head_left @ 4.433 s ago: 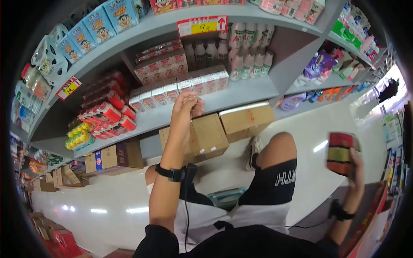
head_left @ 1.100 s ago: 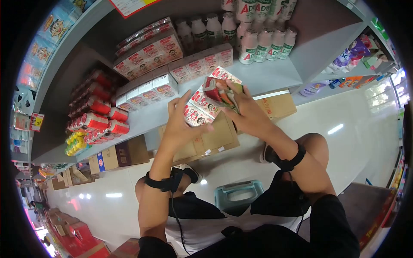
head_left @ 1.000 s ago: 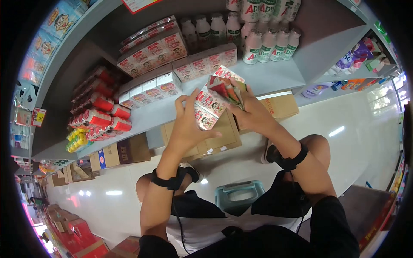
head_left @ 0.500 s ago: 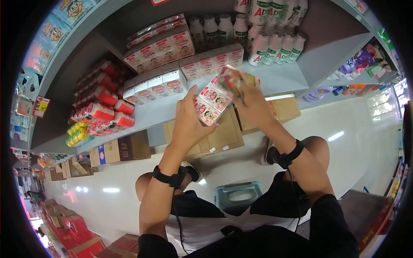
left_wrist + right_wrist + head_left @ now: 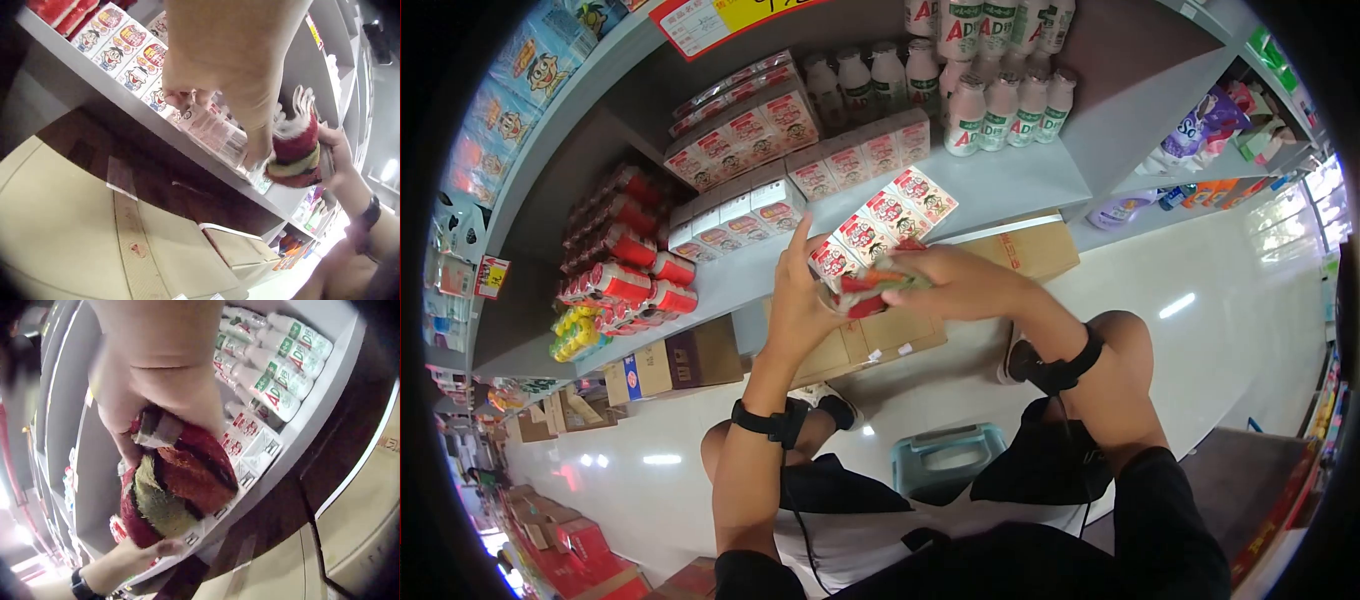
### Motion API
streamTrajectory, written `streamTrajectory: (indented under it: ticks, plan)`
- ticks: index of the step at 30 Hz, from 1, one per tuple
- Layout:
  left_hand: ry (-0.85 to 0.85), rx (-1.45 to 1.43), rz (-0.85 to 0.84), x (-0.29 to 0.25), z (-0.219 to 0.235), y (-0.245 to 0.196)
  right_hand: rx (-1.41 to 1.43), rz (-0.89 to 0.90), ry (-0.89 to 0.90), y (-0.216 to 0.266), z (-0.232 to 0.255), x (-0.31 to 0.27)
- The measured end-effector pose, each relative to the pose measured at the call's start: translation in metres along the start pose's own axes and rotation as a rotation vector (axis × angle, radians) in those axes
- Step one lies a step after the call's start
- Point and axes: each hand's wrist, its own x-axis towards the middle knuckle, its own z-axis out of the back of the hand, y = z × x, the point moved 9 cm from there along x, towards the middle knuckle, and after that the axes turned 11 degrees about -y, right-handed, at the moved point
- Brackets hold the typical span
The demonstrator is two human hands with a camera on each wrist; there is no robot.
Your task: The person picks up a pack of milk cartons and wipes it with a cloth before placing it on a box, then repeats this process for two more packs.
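Observation:
A shiny pack of red-and-white drink cartons (image 5: 890,215) is tilted in front of the shelf edge. My left hand (image 5: 798,300) grips its lower left end, and in the left wrist view the fingers of that hand (image 5: 219,62) curl round the pack. Bunched in my right hand (image 5: 970,283) is a red, green and orange striped cloth (image 5: 865,290), beside the pack's near end and close to my left thumb. The right wrist view shows my right fingers round the folded cloth (image 5: 181,487), with my left hand (image 5: 128,559) beyond it.
Similar carton packs (image 5: 745,140) and white bottles (image 5: 1000,110) stand on the shelf (image 5: 1020,185). Red bottle packs (image 5: 630,245) are at the left. Cardboard boxes (image 5: 900,330) sit under the shelf, and a blue-green stool (image 5: 948,455) is between the knees.
The right hand was away at the right with the cloth, then came to the pack's far end and has since moved down-left to its near end. The left hand has taken hold of the pack.

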Motion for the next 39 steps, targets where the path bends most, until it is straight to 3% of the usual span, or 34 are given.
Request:
streamTrajectory:
  ticks: [2,4,5,6,7,8,9,10,11,15,17,18,20,21,23,24,26,27,28,29,30,32,33,34,36,39]
  plan:
    - [0.012,0.08,-0.013,-0.002,0.004,-0.004,0.124,-0.101,-0.004,-0.012,0.015,-0.007]
    - [0.113,0.215,0.061,-0.004,0.006,-0.004,0.634,-0.591,-0.199,-0.06,0.032,-0.023]
    - [0.139,0.189,0.049,-0.008,0.007,-0.001,0.64,-0.593,-0.2,-0.065,0.037,-0.025]
    - [0.145,0.193,0.049,-0.009,0.011,0.0,0.819,-0.47,-0.408,-0.067,0.058,-0.023]
    - [0.196,-0.109,0.39,-0.017,0.008,0.021,0.993,-0.338,-0.619,-0.072,0.079,-0.026]
    - [0.239,-0.414,0.729,-0.032,0.0,0.036,1.0,-0.339,-0.623,-0.082,0.083,-0.027]
    - [0.242,-0.408,0.73,-0.037,0.0,0.034,1.122,-0.27,-0.739,-0.083,0.095,-0.03]
    - [0.188,-0.747,0.879,-0.048,-0.01,0.029,1.241,-0.196,-0.854,-0.084,0.103,-0.034]
    - [0.125,-1.092,1.015,-0.058,-0.019,0.022,1.184,-0.173,-1.008,-0.086,0.111,-0.045]
    - [0.13,-1.272,1.108,-0.07,-0.036,0.002,1.005,-0.262,-1.09,-0.096,0.095,-0.059]
    - [0.14,-1.281,1.074,-0.066,-0.042,0.0,0.815,-0.402,-0.851,-0.088,0.061,-0.047]
    - [0.144,-1.288,1.039,-0.063,-0.044,-0.003,0.817,-0.405,-0.853,-0.074,0.053,-0.048]
    - [0.13,-1.268,1.03,-0.063,-0.053,-0.009,0.447,-0.495,-0.413,-0.039,0.015,-0.038]
    - [0.112,-1.252,1.017,-0.063,-0.054,-0.011,0.452,-0.496,-0.415,-0.047,0.007,-0.036]
    - [0.096,-1.276,1.028,-0.062,-0.051,-0.006,-0.337,0.607,-0.532,0.021,-0.003,-0.038]
    - [0.08,-1.305,1.036,-0.061,-0.05,-0.001,-0.336,0.608,-0.536,0.027,-0.006,-0.04]
    - [0.04,-1.332,1.094,-0.066,-0.048,0.024,-0.063,0.613,-0.311,0.043,-0.027,-0.051]
    - [0.085,-1.23,1.096,-0.062,-0.042,0.027,-0.066,0.607,-0.319,0.048,-0.027,-0.058]
    - [0.128,-1.129,1.097,-0.061,-0.042,0.028,0.085,0.488,-0.086,0.044,-0.044,-0.06]
    - [0.099,-1.135,0.948,-0.059,-0.039,0.02,0.238,0.363,0.146,0.04,-0.06,-0.066]
    - [0.107,-1.133,0.957,-0.061,-0.038,0.017,0.243,0.354,0.14,0.041,-0.057,-0.068]
    - [0.115,-1.214,0.96,-0.061,-0.034,0.016,0.203,0.195,0.533,0.032,-0.078,-0.083]
    - [0.1,-1.16,0.937,-0.06,-0.029,0.017,0.266,-0.127,0.677,0.022,-0.073,-0.091]
    - [0.107,-1.165,0.943,-0.06,-0.022,0.02,0.268,-0.136,0.673,0.02,-0.062,-0.091]
    - [0.281,-0.775,0.86,-0.065,-0.005,0.032,0.353,-0.223,0.372,0.004,-0.021,-0.077]
    - [0.276,-0.836,0.943,-0.067,0.0,0.029,0.867,-0.363,-0.232,-0.03,0.056,-0.073]
